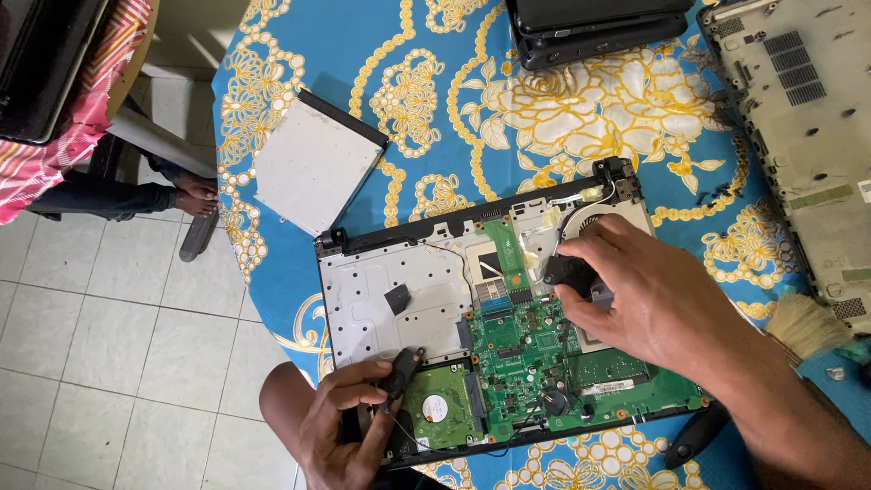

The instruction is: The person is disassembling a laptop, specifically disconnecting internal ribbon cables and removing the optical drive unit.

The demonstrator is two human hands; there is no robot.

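Observation:
An opened laptop base [381, 281] lies on the table, its green circuit board [526, 345], hard drive [440, 408] and fan [603, 218] exposed. My left hand [340, 426] grips a small black part [402, 370] at the laptop's near left corner, a thin black wire trailing from it over the hard drive. My right hand [649, 295] pinches another small black part [570, 270] just below the fan, above the green board.
A flat silver optical drive [313, 163] lies on the blue and yellow floral tablecloth [435, 100]. A grey laptop bottom cover [803, 136] sits at right, a brush [803, 325] beside it, black devices [590, 27] at the back. Another person's foot [195, 195] rests on the tiled floor [109, 345].

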